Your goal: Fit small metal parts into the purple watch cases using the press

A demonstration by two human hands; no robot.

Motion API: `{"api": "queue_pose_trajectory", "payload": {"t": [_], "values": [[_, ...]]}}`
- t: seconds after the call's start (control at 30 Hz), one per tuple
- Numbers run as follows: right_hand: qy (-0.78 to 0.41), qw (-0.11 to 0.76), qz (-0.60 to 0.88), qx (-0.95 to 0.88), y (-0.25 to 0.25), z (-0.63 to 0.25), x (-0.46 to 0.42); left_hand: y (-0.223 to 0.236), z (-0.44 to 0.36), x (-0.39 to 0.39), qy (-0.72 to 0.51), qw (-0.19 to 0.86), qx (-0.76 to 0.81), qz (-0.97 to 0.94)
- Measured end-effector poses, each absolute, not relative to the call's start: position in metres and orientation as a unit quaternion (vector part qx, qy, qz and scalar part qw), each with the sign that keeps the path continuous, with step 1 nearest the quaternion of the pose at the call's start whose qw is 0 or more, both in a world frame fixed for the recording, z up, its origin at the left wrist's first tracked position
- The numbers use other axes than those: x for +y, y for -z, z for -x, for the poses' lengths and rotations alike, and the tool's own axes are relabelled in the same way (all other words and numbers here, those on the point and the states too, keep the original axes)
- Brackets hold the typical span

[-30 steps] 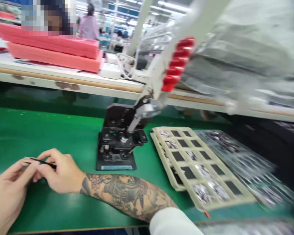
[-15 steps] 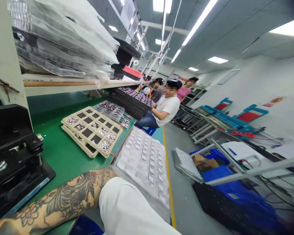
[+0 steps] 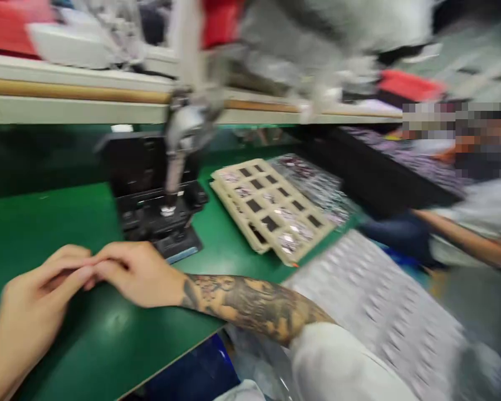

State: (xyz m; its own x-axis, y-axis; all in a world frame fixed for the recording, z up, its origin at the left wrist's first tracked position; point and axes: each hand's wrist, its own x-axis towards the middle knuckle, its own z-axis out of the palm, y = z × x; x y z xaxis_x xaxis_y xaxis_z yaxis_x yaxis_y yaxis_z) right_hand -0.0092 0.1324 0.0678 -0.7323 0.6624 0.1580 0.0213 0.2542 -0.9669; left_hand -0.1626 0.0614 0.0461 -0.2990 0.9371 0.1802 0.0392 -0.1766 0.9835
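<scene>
My left hand (image 3: 37, 295) and my right hand (image 3: 136, 273) meet over the green bench at the lower left, fingertips touching. Both are closed in a pinch; anything between the fingers is hidden or too small to make out. Just behind my right hand stands a black bench press (image 3: 158, 206) with a metal ram above its base. To its right, a cream compartment tray (image 3: 263, 203) lies on another like it, small shiny pieces in several compartments.
Clear plastic trays (image 3: 317, 181) with small parts lie behind the cream trays. A white moulded tray (image 3: 376, 301) sits at the right edge of the bench. A loaded shelf (image 3: 271, 114) runs above. A co-worker's arm (image 3: 467, 234) is at the right beside black trays (image 3: 371, 167).
My view has swung left from the aisle to the bench. Both hands and the whole press are now in view; before, only my right forearm showed. The picture is blurred by motion.
</scene>
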Motion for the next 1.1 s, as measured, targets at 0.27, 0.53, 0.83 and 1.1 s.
{"api": "queue_pose_trajectory", "payload": {"t": [0.27, 0.53, 0.83, 1.1], "values": [[-0.665, 0.251, 0.161, -0.685, -0.051, 0.006, 0.150, -0.053, 0.171, 0.050, -0.656, 0.445, 0.470, -0.389], [-0.636, 0.257, 0.216, -0.695, -0.045, -0.003, 0.144, -0.057, 0.165, 0.050, -0.690, 0.483, 0.435, -0.318], [-0.518, 0.305, 0.179, -0.779, -0.044, -0.008, 0.150, -0.052, 0.165, 0.055, -0.674, 0.518, 0.435, -0.298], [-0.457, 0.288, 0.183, -0.822, -0.047, -0.011, 0.154, -0.056, 0.173, 0.052, -0.673, 0.493, 0.434, -0.340]]}}
